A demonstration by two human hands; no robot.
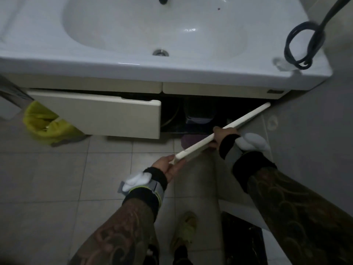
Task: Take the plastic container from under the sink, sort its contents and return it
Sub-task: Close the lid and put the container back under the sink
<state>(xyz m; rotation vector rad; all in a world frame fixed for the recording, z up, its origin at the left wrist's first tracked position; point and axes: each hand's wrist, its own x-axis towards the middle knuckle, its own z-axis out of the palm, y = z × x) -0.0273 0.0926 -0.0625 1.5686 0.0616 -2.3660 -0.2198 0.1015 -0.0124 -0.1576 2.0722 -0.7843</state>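
Cream cabinet door is clasped by left hand and right hand, the dim grey plastic container just beyond the right hand; a slipped grip might swing the door shut.

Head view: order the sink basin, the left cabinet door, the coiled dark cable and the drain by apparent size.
1. sink basin, though its top is cut off by the frame
2. left cabinet door
3. coiled dark cable, blurred and perhaps nearer the camera, so this rank is unsure
4. drain
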